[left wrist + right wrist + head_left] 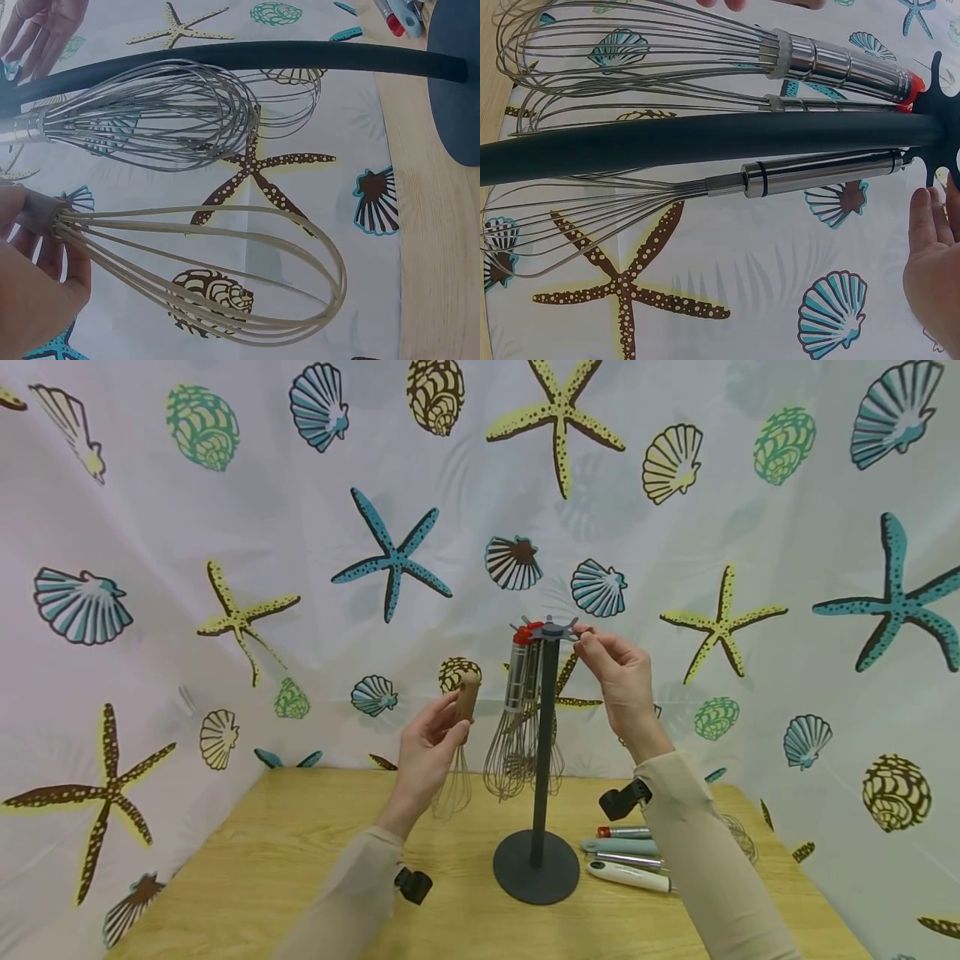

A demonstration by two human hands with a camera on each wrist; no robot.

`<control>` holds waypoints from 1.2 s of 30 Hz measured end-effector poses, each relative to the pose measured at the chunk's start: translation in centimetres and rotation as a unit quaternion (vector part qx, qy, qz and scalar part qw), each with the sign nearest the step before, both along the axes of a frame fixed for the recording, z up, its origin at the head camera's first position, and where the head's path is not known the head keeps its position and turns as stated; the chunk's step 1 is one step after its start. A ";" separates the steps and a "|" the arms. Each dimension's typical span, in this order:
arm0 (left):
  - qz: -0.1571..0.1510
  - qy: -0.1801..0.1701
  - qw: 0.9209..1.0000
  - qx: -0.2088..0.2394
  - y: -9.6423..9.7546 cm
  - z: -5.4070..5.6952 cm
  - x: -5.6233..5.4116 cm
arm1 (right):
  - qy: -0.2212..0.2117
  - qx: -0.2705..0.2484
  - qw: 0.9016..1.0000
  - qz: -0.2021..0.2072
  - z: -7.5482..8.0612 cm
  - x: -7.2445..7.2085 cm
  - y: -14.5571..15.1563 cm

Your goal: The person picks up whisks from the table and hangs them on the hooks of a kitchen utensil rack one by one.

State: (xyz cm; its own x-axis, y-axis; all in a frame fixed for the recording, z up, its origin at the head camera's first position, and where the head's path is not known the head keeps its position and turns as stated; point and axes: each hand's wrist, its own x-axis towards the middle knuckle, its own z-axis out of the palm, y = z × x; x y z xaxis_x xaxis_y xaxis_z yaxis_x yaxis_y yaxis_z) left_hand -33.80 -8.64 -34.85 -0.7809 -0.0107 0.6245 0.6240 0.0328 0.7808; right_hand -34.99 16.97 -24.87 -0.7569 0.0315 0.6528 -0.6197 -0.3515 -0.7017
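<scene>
My left hand (429, 752) holds a whisk (468, 695) by its brown handle, left of a dark stand (545, 735). The whisk's wires point down; in the left wrist view its pale wire loops (225, 219) show beyond the hand. With thumb and fingertips my right hand (626, 681) pinches a hook arm on the right side of the stand's spoked top (553, 631). From other hooks hang two red-tipped steel whisks (840, 64) and a plain steel-handled whisk (825, 174), loops downward.
At the right of the wooden table (330, 835) lie several whisks, among them one with a white handle (630, 876) and one with a pale blue handle (618, 846). The right forearm partly covers them. A shell-and-starfish patterned sheet (465, 527) closes off the back and sides.
</scene>
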 end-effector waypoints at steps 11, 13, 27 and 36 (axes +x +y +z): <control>0.008 0.007 1.000 -0.006 0.8 0.5 0.5 | -0.006 0.001 1.000 -0.002 0.0 -0.1 -0.1; 0.010 0.009 1.000 -0.005 1.0 0.7 0.5 | -0.005 0.001 1.000 -0.003 0.0 -0.1 -0.1; 0.002 0.019 1.000 -0.001 2.5 2.5 0.9 | -0.005 -0.003 1.000 -0.002 0.0 -0.1 0.1; -0.011 0.031 0.999 0.000 3.3 3.5 1.3 | -0.005 0.003 1.000 -0.006 0.0 -0.2 0.1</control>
State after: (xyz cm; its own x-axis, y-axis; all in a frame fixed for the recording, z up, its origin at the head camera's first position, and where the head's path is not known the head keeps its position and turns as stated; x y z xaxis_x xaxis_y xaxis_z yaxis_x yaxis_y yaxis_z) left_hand -32.51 -5.31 -31.34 -0.7407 0.0056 0.6718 0.6718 0.0195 0.7405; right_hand -35.17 17.06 -24.88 -0.7624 0.0366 0.6461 -0.6172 -0.3411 -0.7090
